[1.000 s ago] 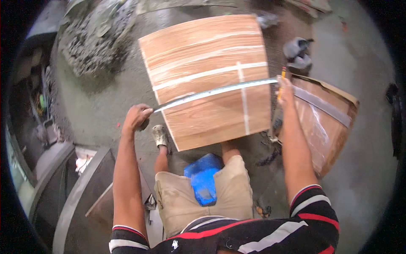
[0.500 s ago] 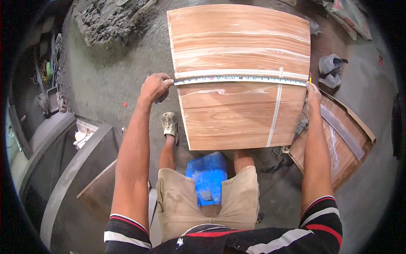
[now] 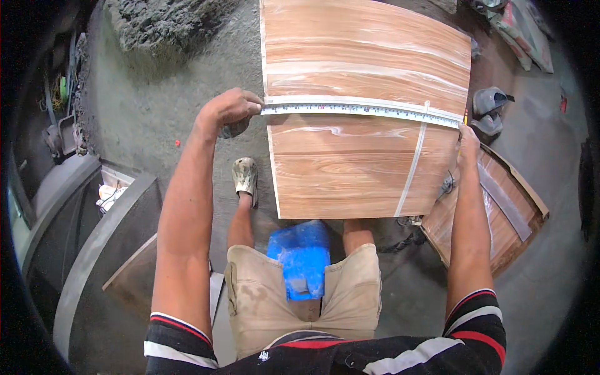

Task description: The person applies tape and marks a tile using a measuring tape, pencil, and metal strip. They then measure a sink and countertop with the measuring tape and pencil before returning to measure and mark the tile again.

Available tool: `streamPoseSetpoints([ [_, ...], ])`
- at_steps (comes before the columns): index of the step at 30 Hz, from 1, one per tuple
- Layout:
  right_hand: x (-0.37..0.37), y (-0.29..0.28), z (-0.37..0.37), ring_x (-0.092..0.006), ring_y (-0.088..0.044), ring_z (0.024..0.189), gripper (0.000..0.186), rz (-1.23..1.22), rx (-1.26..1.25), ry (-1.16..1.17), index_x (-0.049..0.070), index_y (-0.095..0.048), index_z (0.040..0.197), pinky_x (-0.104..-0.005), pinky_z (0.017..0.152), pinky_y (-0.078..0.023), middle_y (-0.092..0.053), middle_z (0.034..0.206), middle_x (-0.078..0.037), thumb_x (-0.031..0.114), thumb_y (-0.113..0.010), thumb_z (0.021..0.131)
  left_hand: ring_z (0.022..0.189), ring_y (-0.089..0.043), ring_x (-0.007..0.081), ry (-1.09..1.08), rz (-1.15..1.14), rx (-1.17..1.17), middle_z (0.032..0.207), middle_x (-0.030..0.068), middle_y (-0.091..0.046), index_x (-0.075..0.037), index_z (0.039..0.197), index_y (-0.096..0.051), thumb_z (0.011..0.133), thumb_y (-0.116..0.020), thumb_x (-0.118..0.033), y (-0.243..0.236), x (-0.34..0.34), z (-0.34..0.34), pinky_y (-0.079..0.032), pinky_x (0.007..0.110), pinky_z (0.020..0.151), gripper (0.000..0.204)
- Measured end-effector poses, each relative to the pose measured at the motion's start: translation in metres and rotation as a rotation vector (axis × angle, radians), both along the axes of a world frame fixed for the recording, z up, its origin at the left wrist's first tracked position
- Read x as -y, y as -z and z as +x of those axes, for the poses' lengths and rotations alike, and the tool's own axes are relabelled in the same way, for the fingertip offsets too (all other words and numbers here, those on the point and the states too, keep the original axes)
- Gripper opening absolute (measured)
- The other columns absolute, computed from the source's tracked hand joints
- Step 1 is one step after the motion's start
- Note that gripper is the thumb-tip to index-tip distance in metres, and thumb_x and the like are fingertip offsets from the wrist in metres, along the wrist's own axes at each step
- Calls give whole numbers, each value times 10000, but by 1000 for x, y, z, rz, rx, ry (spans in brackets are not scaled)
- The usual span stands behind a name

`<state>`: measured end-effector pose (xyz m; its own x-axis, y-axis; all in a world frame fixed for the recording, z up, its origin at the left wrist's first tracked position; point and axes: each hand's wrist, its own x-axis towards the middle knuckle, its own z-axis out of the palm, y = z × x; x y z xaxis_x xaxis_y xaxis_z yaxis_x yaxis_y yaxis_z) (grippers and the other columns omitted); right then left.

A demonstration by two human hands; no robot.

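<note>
A wood-grain panel (image 3: 344, 169), covered in clear film, lies in front of me with white straps around it. Across its middle, close to the crosswise strap, a tape measure (image 3: 356, 111) is stretched from side to side. At the panel's left edge my left hand (image 3: 234, 107) is closed on the tape; a dark rounded part, perhaps its case, shows under the palm. My right hand (image 3: 468, 140) pinches the other end at the right edge. A thin yellow stick like a pencil (image 3: 465, 117) pokes up from those fingers.
A blue plastic container (image 3: 301, 256) sits between my legs. Another film-wrapped wood-grain panel (image 3: 487, 212) rests at the right, below grey knee pads or similar shells (image 3: 487, 103). A mortar heap (image 3: 159, 28) is at the far left; grey curved-looking edges (image 3: 103, 250) stand near left.
The left end of the tape has shifted away from me, closer to the white strap, with my left hand. My right hand keeps its hold at the right edge. The whole view has shifted slightly.
</note>
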<state>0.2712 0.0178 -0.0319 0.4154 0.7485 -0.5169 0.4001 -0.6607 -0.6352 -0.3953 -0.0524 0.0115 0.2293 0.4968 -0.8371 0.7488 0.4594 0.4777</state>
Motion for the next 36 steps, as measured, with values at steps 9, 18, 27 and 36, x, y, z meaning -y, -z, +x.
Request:
streamPoseSetpoints([
  [9, -10, -28, -33, -57, -518, 645, 165, 237, -37, 380, 82, -683, 898, -231, 577, -430, -542, 696, 48, 232, -728, 948, 898, -649, 210, 16, -99, 39, 954, 103, -736, -75, 1211, -738, 876, -670, -282, 10, -3, -9, -517, 370, 835, 400],
  [18, 30, -77, -301, -120, -654, 824, 371, 29, -336, -547, -6, -720, 1040, -285, 692, -526, -695, 865, -57, 287, -494, 1077, 884, -634, 190, 98, -59, 26, 924, 65, -723, -86, 1217, -746, 897, -662, -252, 8, 1, -16, -518, 365, 821, 369],
  [27, 35, -41, -385, -132, -668, 797, 183, 194, -387, -841, 44, -744, 1013, -320, 711, -547, -725, 879, -61, 193, -687, 921, 793, -623, 166, 27, -92, 77, 824, 56, -688, -70, 1170, -752, 891, -648, -231, 24, 1, -14, -518, 351, 753, 339],
  [36, 40, -38, -397, -136, -658, 744, 158, 301, -184, -1031, 32, -734, 951, -312, 692, -535, -719, 810, -61, 188, -711, 937, 849, -650, 190, 98, -13, 45, 901, 82, -732, -74, 1179, -744, 869, -650, -268, 16, 0, -10, -521, 366, 807, 378],
])
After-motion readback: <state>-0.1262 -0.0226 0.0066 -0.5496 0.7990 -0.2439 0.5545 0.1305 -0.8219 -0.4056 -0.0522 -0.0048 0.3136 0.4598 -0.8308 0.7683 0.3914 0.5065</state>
